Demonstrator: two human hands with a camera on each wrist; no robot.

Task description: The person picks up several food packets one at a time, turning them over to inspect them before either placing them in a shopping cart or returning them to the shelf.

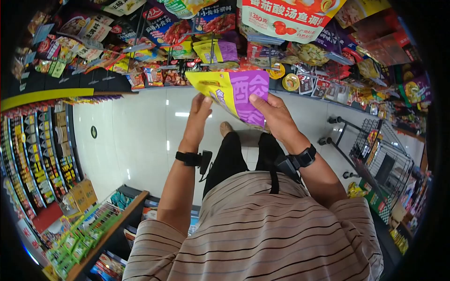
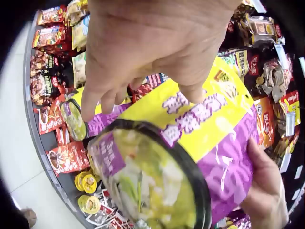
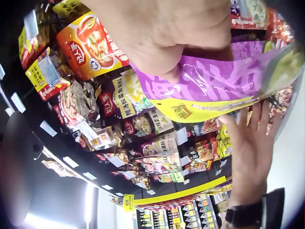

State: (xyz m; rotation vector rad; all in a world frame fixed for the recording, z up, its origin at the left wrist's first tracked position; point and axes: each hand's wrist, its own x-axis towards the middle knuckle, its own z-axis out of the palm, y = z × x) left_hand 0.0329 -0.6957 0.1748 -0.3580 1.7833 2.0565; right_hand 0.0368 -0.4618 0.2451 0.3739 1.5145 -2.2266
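In front of the display rack [image 1: 112, 79], a yellow-and-purple packet [image 1: 251, 96] is held up. The right hand [image 1: 280, 119] pinches its purple end, thumb on the face, other fingers mostly hidden behind in the head view. The left hand's [image 1: 198, 119] thumb touches the yellow part, fingers spread. The left wrist view cuts off the packet's bottom.

Hands [image 1: 280, 118] on yellow-purple pouch [image 1: 234, 91]; packets [image 1: 173, 30] above; cart [image 1: 385, 167] at right; pale floor [image 1: 140, 122], striped shirt [image 1: 262, 225] below.
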